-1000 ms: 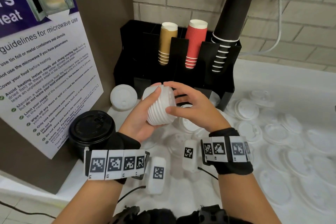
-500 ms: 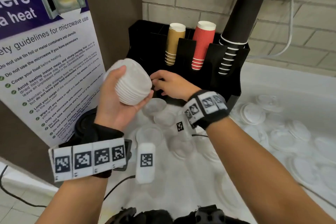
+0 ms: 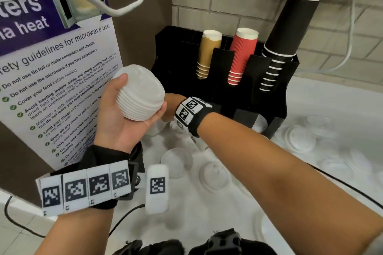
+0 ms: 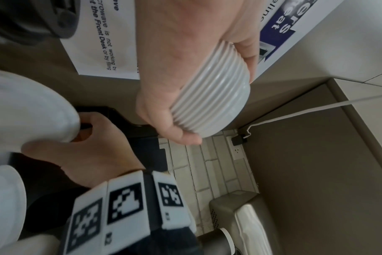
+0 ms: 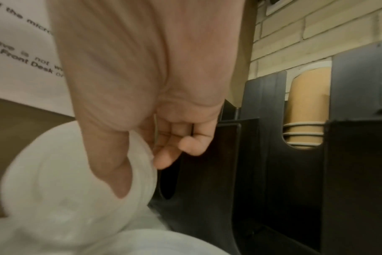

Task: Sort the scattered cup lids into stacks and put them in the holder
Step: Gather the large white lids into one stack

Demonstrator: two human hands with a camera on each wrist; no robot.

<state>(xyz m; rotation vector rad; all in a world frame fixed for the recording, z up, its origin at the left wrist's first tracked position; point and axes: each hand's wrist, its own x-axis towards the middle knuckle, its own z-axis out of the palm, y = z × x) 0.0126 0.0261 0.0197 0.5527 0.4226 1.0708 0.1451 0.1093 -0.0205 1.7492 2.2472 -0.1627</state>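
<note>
My left hand (image 3: 142,94) holds a stack of several white cup lids (image 3: 145,87) tilted in the air, left of the black holder (image 3: 269,97); thumb on top, fingers under the stack (image 4: 209,96). My right hand (image 3: 170,107) reaches below and behind that stack, its fingers hidden in the head view. In the right wrist view the right hand (image 5: 142,176) pinches a single white lid (image 5: 65,181) by its rim at the holder's (image 5: 207,172) left base. The left wrist view shows the same hand (image 4: 83,132) on that lid (image 4: 33,107).
Loose white lids lie on the white counter in front (image 3: 176,161) and at the right (image 3: 300,138). The holder carries tan (image 3: 207,54), red (image 3: 240,56) and black (image 3: 286,33) cup stacks. A microwave poster (image 3: 58,80) stands close on the left.
The right hand let go of the stack and reached down left to a lid by the holder. The left hand raised the stack up and leftward.
</note>
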